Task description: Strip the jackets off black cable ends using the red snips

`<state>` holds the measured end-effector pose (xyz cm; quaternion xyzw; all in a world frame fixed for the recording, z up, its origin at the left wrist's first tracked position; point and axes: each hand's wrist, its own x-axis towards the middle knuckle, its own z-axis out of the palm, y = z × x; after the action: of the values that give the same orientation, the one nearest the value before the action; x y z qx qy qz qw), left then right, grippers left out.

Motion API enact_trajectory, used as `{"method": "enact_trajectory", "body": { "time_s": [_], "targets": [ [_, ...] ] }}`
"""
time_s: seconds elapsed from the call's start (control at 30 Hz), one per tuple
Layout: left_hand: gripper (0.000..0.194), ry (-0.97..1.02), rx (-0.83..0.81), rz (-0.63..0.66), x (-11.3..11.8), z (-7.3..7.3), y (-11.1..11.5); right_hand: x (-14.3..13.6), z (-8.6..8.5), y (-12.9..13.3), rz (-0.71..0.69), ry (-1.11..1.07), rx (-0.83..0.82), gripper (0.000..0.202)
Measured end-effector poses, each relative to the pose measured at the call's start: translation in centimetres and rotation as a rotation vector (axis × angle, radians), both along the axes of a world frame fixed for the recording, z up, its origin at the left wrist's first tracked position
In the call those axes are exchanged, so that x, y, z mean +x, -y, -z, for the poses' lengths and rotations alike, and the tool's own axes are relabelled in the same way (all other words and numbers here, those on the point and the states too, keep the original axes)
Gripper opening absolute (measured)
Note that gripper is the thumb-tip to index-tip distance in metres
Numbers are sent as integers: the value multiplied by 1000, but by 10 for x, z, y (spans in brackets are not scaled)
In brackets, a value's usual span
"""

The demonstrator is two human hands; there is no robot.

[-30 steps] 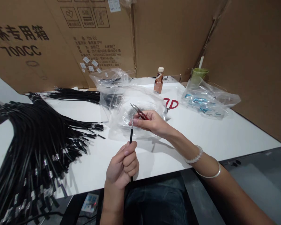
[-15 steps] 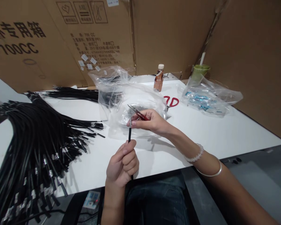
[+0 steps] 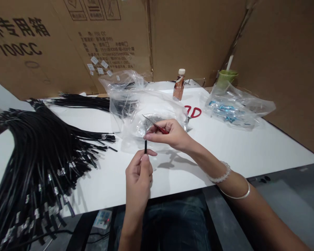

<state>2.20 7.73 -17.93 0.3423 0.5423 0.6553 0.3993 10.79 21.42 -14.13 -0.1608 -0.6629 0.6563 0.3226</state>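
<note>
My left hand (image 3: 140, 170) is closed on a black cable (image 3: 146, 147) that stands upright over the table's front part. At the cable's top end, the thumb and fingers of my right hand (image 3: 170, 134) pinch its silvery tip. Small snips with red handles (image 3: 161, 129) also rest in my right hand, their pointed blades sticking out to the upper left. Behind the hands lies a clear plastic bag (image 3: 157, 104) with a heap of small grey pieces inside. A large bundle of black cables (image 3: 47, 150) with silvery ends covers the left side of the table.
Red-handled scissors (image 3: 195, 112) lie right of the bag, near an upright bottle (image 3: 178, 85). Farther right are a green cup (image 3: 226, 78) and a plastic bag with blue items (image 3: 230, 111). Cardboard (image 3: 185, 35) stands along the back. More black cables (image 3: 89, 102) lie at the back left.
My left hand has shifted slightly up and right along the cable; its index finger now extends beside the thumb. The view has tilted slightly. My right hand keeps the snips and the cable's tip.
</note>
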Motion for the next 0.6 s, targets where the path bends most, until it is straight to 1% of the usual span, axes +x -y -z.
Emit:
{"method": "enact_trajectory", "body": {
  "time_s": [0.1,0.17,0.23,0.33,0.43,0.53,0.6],
  "targets": [
    [31,-174,-17,-126,8,0,1,1,0,2,50,7,22,29],
    [30,-211,-30,-155,10,0,2,2,0,3,41,-14,26,28],
    [30,-208,-25,-147,10,-1,2,2,0,4,19,-41,21,26],
    [31,-140,1,-88,7,-1,2,2,0,3,-22,-73,14,21],
    [33,-54,14,34,1,-1,2,1,-1,2,-39,-72,24,17],
    [35,-95,31,124,-7,-2,4,1,-4,2,-40,-64,25,18],
    [38,-149,57,130,-11,-1,5,1,-6,3,-27,-62,22,20]
  ]
}}
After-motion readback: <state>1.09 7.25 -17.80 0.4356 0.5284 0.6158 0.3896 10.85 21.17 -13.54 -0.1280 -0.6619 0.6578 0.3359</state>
